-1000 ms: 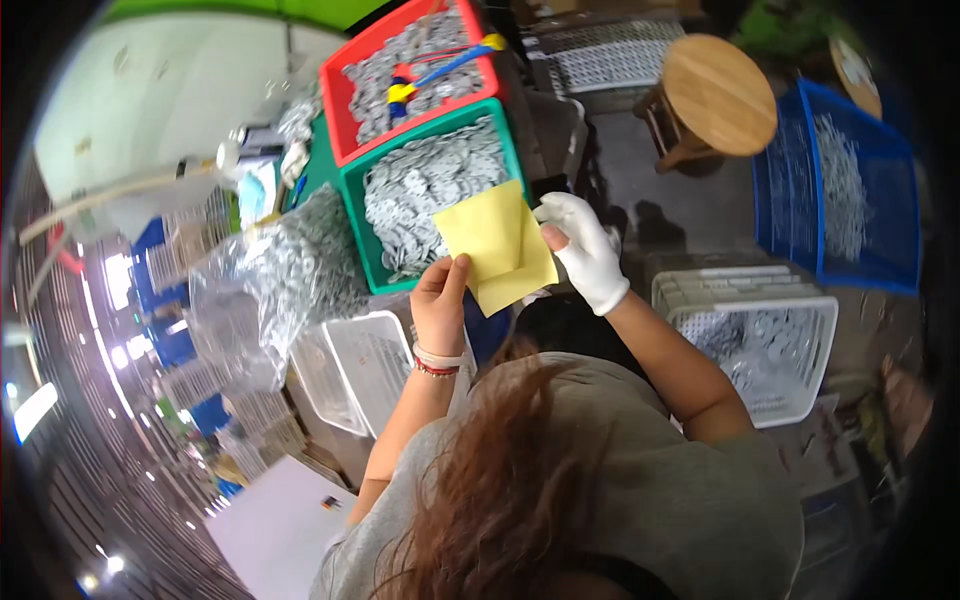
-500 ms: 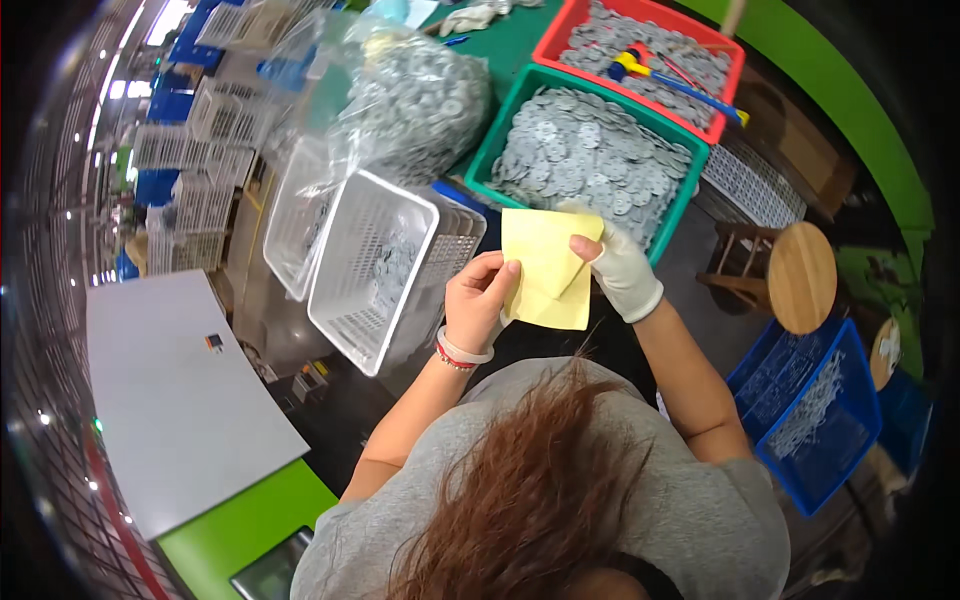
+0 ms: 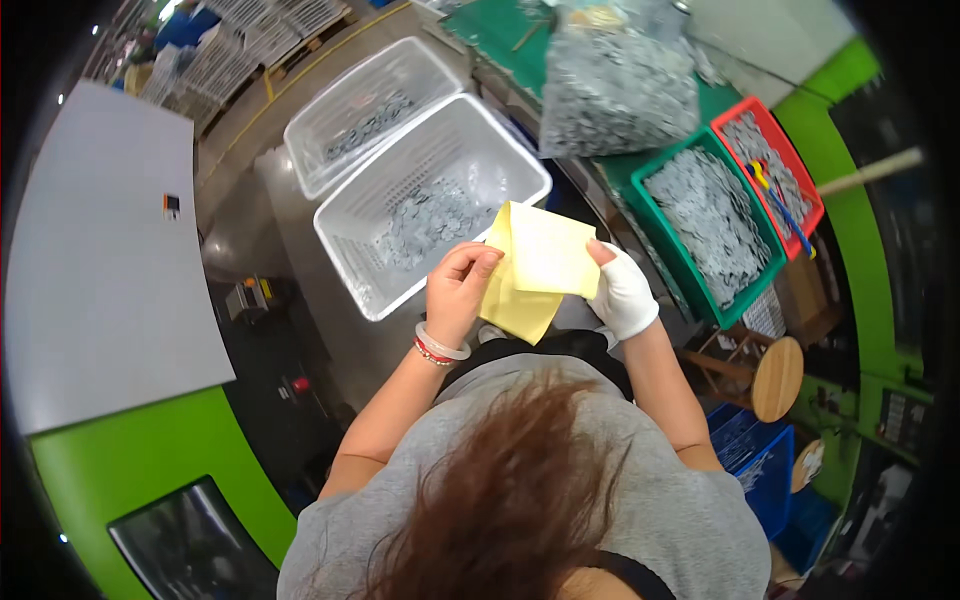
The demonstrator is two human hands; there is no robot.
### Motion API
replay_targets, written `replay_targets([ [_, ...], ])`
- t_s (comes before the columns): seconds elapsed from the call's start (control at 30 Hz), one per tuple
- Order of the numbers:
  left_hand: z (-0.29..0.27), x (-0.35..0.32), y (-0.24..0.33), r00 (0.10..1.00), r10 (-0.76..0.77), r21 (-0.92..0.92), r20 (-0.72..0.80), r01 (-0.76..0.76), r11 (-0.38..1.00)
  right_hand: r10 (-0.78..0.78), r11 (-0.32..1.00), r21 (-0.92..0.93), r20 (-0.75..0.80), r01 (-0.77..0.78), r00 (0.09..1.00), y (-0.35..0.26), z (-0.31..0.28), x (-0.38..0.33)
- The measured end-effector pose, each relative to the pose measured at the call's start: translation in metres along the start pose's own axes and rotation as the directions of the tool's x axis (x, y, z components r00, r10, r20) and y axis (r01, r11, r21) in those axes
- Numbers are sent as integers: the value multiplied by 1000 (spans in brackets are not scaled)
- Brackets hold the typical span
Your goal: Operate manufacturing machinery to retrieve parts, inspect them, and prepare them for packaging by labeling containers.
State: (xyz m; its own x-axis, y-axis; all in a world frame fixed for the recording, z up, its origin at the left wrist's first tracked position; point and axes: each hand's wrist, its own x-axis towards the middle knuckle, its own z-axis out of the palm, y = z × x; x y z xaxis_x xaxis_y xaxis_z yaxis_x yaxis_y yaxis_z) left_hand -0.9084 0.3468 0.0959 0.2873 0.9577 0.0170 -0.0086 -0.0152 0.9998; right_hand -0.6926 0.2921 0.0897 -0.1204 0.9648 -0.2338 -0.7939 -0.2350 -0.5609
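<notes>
A folded piece of yellow paper (image 3: 552, 254) is held up between my hands, in front of my body. Bare fingers and thumb of my left hand (image 3: 458, 292) pinch its left side. My right hand (image 3: 626, 296), in a white glove that leaves the thumb tip bare, grips the right edge. One flap of the paper lies across another, which hangs lower. Just beyond stands a white plastic basket (image 3: 342, 262), with small grey metal discs (image 3: 435, 218) on its bottom. The right fingers behind the paper are partly hidden.
Behind is a second white basket (image 3: 312, 160). On a green-topped table (image 3: 500, 40) rests a clear bag (image 3: 622, 95) of grey discs. A green bin (image 3: 655, 222) and a red bin (image 3: 735, 112), both full of discs, stand right, near a wooden stool (image 3: 778, 378). A grey-topped machine (image 3: 100, 270) fills the left.
My view has turned left, so the white baskets now sit in front of me and the bins farther right. The yellow paper has opened at a fold and tilted, still in both hands.
</notes>
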Motion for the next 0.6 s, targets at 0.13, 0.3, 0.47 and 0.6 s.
replay_targets([
  [0.13, -73, 5, -3, 972, 224, 313, -70, -192, 930, 272, 942, 229, -82, -247, 959, 48, 40, 48],
  [0.3, -133, 22, 0, 960, 279, 455, -26, -237, 858, 423, 903, -21, -117, -429, 898, 83, 86, 90],
  [0.47, -169, 38, 1, 973, -126, 282, -194, 178, 943, 417, 890, -175, -67, -422, 907, 90, 109, 135],
  [0.6, -195, 51, 6, 977, -45, 301, -210, 108, 948, 494, 834, -257, -45, -488, 868, 90, 122, 184],
])
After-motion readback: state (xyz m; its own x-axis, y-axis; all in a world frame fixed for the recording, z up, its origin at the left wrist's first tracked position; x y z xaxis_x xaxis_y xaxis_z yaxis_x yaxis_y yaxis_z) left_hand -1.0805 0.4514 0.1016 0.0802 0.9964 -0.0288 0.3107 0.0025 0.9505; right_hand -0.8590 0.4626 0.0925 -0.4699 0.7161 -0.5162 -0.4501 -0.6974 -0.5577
